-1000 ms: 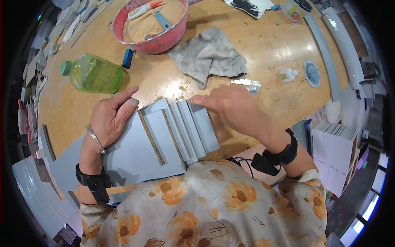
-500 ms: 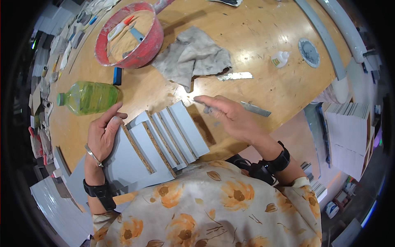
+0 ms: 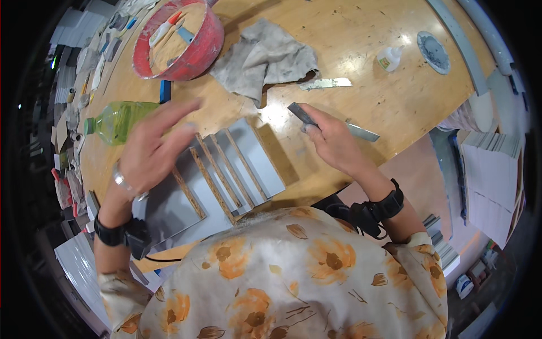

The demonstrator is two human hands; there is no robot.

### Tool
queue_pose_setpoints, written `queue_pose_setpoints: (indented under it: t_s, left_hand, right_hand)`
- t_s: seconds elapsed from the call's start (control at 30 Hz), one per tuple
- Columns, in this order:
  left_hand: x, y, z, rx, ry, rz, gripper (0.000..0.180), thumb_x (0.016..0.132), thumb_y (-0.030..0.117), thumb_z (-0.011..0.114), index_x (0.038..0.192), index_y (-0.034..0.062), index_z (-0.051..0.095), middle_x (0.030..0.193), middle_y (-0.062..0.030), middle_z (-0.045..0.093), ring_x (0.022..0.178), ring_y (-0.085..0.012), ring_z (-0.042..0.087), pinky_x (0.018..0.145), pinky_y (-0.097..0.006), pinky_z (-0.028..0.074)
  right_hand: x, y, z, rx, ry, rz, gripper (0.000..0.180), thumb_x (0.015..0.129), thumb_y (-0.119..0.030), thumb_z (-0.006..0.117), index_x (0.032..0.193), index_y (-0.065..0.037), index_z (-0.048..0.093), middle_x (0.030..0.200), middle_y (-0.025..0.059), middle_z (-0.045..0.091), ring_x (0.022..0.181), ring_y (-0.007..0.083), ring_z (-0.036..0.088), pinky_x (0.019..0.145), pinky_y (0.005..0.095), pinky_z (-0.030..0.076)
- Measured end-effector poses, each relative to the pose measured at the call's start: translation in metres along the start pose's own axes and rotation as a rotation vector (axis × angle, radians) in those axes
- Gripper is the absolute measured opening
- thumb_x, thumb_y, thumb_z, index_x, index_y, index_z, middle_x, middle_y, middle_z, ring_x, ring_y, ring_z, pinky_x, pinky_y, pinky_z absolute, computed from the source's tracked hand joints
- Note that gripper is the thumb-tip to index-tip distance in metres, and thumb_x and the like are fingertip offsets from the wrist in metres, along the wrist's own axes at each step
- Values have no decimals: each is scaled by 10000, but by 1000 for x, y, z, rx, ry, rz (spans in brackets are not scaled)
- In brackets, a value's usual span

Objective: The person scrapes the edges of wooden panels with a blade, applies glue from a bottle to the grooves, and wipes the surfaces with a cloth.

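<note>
Several grey-faced boards with raw brown edges lie overlapped like steps at the table's front edge. My left hand hovers over their left end, its fingers apart and slightly blurred, with nothing in it. To the right of the boards, my right hand pinches a small dark grey block between thumb and fingers, raised off the wood. Just beyond that hand lies a flat metal blade, partly hidden by it. A green-tinted bottle rests on its side beyond my left hand.
A red pan of tan powder holds a glue bottle and a scraper. Near it are a grey rag, a blue block and a metal strip. A small white bottle and an oval dish stand far right.
My left hand has lifted from the boards' left edge and swung right over them. My right hand has turned and moved slightly right, bringing the dark grey block into plainer view.
</note>
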State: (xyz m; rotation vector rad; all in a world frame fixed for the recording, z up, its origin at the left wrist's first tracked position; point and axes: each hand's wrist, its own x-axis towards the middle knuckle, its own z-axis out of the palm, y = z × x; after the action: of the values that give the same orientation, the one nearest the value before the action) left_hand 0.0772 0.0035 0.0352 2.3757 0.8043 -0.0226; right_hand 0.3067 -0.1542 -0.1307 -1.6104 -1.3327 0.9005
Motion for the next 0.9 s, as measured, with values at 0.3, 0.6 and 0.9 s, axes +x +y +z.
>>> queue_pose_setpoints:
  t_s: [0.3, 0.6, 0.9]
  left_hand:
    - [66, 9, 69, 313, -317, -242, 698, 834, 516, 495, 1227, -61, 498, 945, -271, 621, 883, -390, 611, 811, -422, 469]
    - [73, 12, 71, 338, -483, -232, 516, 897, 442, 481, 1086, -24, 599, 838, -235, 640, 840, -373, 622, 763, -400, 476]
    - [49, 6, 41, 342, -9, 146, 483, 910, 410, 509, 1218, 40, 539, 876, -175, 663, 835, -297, 647, 727, -366, 485]
  right_hand:
    - [5, 4, 2, -59, 52, -35, 302, 839, -59, 470, 1138, -42, 509, 977, 211, 598, 896, 408, 552, 766, 469, 445]
    - [-54, -9, -11, 102, -62, -139, 391, 877, -111, 476, 1263, -49, 472, 1078, 198, 593, 976, 348, 571, 819, 394, 450]
    - [-103, -48, -11, 132, -263, -16, 401, 876, -52, 529, 1272, -8, 479, 1086, 145, 586, 940, 257, 581, 839, 316, 452]
